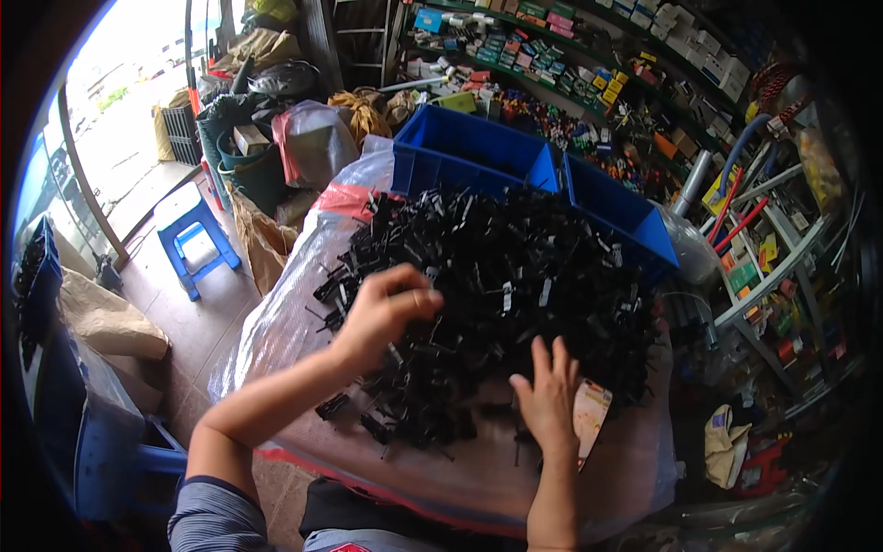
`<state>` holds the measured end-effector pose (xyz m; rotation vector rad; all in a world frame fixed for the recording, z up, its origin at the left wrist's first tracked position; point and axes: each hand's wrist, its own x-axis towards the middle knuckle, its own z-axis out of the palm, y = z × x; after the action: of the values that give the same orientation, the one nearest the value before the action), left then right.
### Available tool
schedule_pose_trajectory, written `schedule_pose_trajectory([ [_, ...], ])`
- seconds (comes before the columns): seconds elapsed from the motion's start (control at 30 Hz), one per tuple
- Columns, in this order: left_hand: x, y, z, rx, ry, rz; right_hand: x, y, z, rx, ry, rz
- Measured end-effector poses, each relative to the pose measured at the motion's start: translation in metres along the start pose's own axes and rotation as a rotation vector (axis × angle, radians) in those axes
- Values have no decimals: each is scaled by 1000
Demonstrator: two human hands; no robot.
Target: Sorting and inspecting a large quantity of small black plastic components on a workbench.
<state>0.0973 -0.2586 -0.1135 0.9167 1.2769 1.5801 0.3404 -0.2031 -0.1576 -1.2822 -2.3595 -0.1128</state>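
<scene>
1. Cluttered shop space: stocked shelves (529,60) of small boxes run across the back, and a bright doorway (133,120) stands at upper left.
2. Work surface: a table (418,460) draped in a clear plastic sheet (262,354) with reddish bands.
3. Sample: a broad heap of small black parts (533,244) covers the middle of the table. Several bear short pale tags. A looser scatter lies along the near edge of the heap.
4. Left hand (386,311): raised over the left side of the heap, fingers bent inward, a ring on one finger. Fingertips are blurred against the dark parts; cannot tell whether it grips one.
5. Right hand (549,400): over the near right side of the heap, fingers extended and spread, thumb held out to the left.
6. Printed card (590,414): flat, pale orange and white, just right of the right hand and partly covered by it.
7. Two containers behind the heap: left blue bin (451,170) and right blue bin (660,241), side by side.
8. Surroundings: blue stool (195,230) on the tiled floor (179,317) to the left; metal frame (777,290) with red rods to the right.
</scene>
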Motion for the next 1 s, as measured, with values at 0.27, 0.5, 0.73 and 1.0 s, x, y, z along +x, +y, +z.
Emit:
schedule_pose_trajectory([
  [0.27,266,86,-13,676,177,549,-4,-6,15,205,-80,-84],
  [0.5,257,65,19,440,45,498,0,-4,11,299,21,-116],
  [0.73,47,4,10,409,-317,385,5,0,11,384,177,-144],
  [1.0,-42,-27,20,119,-452,-89,-3,-34,-6,695,479,-110],
])
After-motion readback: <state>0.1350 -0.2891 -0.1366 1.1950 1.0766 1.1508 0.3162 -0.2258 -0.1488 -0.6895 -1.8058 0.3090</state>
